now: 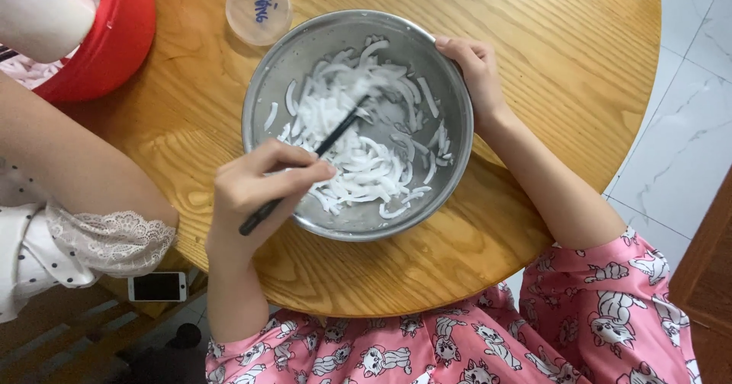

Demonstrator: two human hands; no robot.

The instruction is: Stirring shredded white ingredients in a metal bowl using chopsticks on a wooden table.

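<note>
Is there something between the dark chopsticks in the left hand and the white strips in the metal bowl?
Nothing visible is. The left hand grips the dark chopsticks, whose tips already lie among the white strips in the metal bowl. The right hand only holds the rim, off to the side.

Brushed metal, varnished wood, soft printed cloth.

Dull-sheened steel in the bowl, finely scuffed inside, brighter along the rim; wet, glossy white strips heaped within. Matt black, probably plastic, on the chopsticks pinched in the left hand. Bare skin of the right hand against the steel rim. Smooth, satin-varnished wood with strong grain across the round table. Cloudy translucent plastic for the small lid, shiny red plastic for the tub. Soft pink cotton-like cloth on the sleeve; white lace nearby. Polished marble-look floor tiles.
</note>
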